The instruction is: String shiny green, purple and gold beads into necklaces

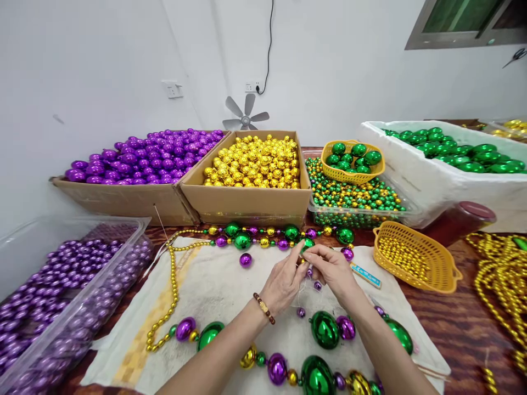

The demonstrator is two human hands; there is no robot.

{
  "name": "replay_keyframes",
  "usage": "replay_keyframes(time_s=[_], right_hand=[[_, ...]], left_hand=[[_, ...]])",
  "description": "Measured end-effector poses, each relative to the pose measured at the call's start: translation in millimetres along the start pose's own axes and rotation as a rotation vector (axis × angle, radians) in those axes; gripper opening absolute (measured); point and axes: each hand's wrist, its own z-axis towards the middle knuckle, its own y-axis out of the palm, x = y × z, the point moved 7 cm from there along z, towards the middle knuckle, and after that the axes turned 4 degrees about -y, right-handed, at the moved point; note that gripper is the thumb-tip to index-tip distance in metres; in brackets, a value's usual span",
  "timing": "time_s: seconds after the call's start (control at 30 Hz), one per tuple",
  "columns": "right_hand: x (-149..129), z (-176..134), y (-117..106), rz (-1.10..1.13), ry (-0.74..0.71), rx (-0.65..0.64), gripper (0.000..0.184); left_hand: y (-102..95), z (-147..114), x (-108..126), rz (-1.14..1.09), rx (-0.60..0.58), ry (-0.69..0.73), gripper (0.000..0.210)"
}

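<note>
Over the white cloth (230, 291), my left hand (280, 282) and my right hand (332, 270) meet with fingertips pinched together on a thin, pale thread of a bead string. A shiny green bead (307, 244) shows just beyond the fingertips. Below them lie small purple beads (301, 312), some close to the thread. The exact grip is partly hidden by the fingers. Farther back, a string of green, gold and purple beads (242, 240) lies across the cloth. Nearer to me, beneath my forearms, runs a strand with larger beads (317, 376). One loose purple bead (246, 260) sits left of my hands.
Boxes of purple beads (135, 159) and gold beads (255, 162) stand behind. Left is a clear tub (135, 230); right are a yellow basket (442, 263), a dark red jar (461, 219), a white foam box (461, 192) and gold bead strands (494, 280). A blue-labelled strip (366, 275) lies beside my right hand.
</note>
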Motion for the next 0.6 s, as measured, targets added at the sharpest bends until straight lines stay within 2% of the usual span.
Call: replay_keyframes(time_s=[0.13,0.23,0.37,0.47,0.53,0.6], right_hand=[[4.0,-5.7,-2.9,-0.063,-0.024,0.038,0.023],[-0.1,-7.1,-11.4,-0.118,-0.08,0.112,0.021],[-7.9,3.8,-36.2,-0.115,-0.12,0.279,0.021],[-12.2,12.7,-53.6,-0.038,-0.121,0.374,0.026],[-10.7,14.9,-50.8,0.083,-0.104,0.319,0.031],[-6.2,12.6,-34.2,0.222,-0.072,0.158,0.033]], left_hand=[[-3.8,2.8,-6.5,-0.017,-0.003,-0.038,0.041],[-1.5,7.2,-8.8,-0.036,-0.048,-0.057,0.036],[2.5,9.9,-12.6,0.069,-0.145,-0.062,0.022],[2.3,9.3,-18.2,0.13,-0.191,-0.084,0.02],[1.2,9.7,-20.2,0.142,-0.197,-0.093,0.022],[1.0,10.9,-19.9,0.13,-0.208,-0.1,0.023]])
